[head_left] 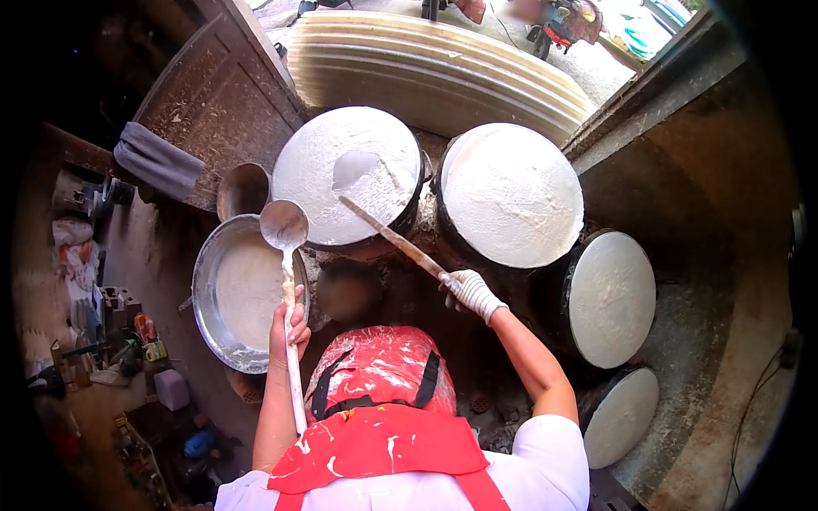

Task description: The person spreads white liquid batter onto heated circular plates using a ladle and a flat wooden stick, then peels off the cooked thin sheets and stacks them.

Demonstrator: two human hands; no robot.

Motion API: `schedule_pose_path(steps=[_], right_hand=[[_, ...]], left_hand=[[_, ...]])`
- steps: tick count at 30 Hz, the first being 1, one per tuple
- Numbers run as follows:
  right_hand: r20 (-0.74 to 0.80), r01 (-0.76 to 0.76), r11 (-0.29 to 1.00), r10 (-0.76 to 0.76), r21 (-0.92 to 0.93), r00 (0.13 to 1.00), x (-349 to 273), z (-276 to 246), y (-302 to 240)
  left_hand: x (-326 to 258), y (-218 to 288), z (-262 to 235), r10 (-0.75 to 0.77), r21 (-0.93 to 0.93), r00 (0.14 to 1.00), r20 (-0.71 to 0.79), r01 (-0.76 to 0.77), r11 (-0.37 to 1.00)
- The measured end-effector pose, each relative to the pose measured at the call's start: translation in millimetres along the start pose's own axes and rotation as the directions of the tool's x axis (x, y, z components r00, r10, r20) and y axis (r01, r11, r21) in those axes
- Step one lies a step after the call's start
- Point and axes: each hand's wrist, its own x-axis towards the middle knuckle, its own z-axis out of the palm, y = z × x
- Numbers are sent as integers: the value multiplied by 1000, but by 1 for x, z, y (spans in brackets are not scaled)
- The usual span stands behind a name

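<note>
My left hand (292, 330), bare, is wrapped round the long pale handle of a metal ladle (284, 223). The ladle's bowl hangs over the far rim of a wide metal basin (204, 294) of white batter. My right hand (474, 294), in a white knitted glove, grips a long, thin wooden stick (400, 242). The stick's tip reaches over the near part of the far-left round griddle (298, 183). That griddle is coated with white batter, and a smooth, wetter patch shows in its middle. A second coated griddle (511, 196) stands just right of it.
Two more round griddles with white tops, one (612, 298) at the right and one (622, 419) nearer me, curve round my side. Behind the basin stands a metal pot (243, 192). A corrugated panel (434, 72) lies beyond the griddles. A grey cloth (158, 160) hangs at left.
</note>
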Motion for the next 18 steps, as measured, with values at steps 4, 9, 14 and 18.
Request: schedule_pose_path(steps=[4,9,14,18], right_hand=[[-244,59,979,-9,197,970,34,-37,-2],[-95,-23,999,26,32,995,8,10,0],[-209,-36,993,59,114,976,35,-18,-11],[-251,-18,971,79,239,965,61,-20,-48]], left_hand=[[4,0,4,-28,5,999,-31,28,1000],[0,13,-11,-49,19,999,-8,49,999],[-6,34,-21,-47,-3,999,-18,47,999],[-17,52,-39,-7,-6,1000,-12,7,1000]])
